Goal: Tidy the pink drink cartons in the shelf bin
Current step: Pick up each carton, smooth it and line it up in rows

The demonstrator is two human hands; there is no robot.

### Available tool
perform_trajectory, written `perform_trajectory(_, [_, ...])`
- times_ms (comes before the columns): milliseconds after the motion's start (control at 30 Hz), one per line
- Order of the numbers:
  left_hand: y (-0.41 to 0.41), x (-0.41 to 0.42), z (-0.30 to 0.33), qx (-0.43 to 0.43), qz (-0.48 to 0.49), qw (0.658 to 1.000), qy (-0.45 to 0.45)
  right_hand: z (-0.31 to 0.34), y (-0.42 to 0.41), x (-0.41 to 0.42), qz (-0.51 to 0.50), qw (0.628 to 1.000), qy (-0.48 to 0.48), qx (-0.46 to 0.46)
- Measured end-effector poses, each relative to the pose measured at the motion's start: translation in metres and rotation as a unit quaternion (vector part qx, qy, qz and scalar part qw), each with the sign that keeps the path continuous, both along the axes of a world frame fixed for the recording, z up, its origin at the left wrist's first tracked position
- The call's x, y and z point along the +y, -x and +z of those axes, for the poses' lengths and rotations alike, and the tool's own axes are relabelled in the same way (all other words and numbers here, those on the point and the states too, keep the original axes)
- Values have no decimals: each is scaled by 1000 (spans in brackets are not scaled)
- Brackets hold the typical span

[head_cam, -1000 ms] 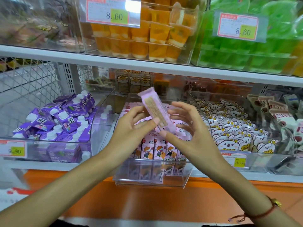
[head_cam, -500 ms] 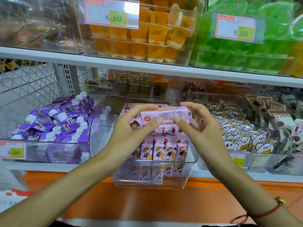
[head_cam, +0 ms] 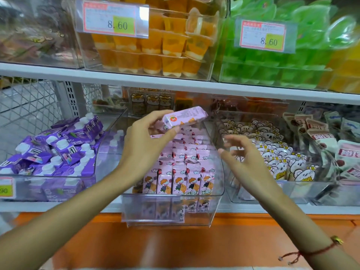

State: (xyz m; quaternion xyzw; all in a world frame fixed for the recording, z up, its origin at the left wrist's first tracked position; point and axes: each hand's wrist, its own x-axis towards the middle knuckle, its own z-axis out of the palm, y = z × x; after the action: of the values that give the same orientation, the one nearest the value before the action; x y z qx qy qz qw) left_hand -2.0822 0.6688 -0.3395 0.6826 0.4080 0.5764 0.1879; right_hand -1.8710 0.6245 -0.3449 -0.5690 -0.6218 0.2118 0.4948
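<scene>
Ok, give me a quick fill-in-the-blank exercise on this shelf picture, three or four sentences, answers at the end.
1. The pink drink carton raised over the clear bin is in the grip of the ____ hand.
2. The right hand holds ____.
3. The bin to the left of the pink cartons holds ____ cartons with white caps.
4. Both price tags on the upper shelf read ____.

Answers: left; nothing; purple; 8.60

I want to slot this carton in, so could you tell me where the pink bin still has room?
The clear bin looks bare along its left side, between its left wall and the pink cartons, and at the back. Front and right rows are packed. The left hand holds the loose carton.
</scene>
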Motion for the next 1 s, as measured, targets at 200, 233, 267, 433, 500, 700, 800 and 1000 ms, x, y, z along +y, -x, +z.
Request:
perform_trajectory(200, [-22, 34, -11, 112, 32, 993, 9, -14, -4, -4, 71, 985, 85, -133])
perform_trajectory(233, [-26, 36, -14, 132, 37, 990, 10, -14, -6, -5, 74, 985, 84, -135])
perform_trajectory(267, [-29, 37, -15, 157, 44, 986, 13, -14, -7, -5, 76, 984, 83, -136])
perform_trajectory(433, [-33, 41, -2, 324, 50, 944, 43, -15, -11, -6, 98, 982, 79, -143])
perform_trajectory(500, [-31, 46, 20, 387, 20, 919, 69, -15, -12, -6, 102, 981, 80, -144])
perform_trajectory(700, [-62, 75, 39, 425, 30, 899, 105, -17, -13, -4, 105, 982, 84, -132])
perform_trajectory(800, [-73, 82, 16, 381, 43, 919, 93, -19, -13, -4, 105, 982, 81, -132])
perform_trajectory(1000, [-69, 88, -8, 483, 5, 868, 114, -21, -15, -4, 112, 980, 69, -149])
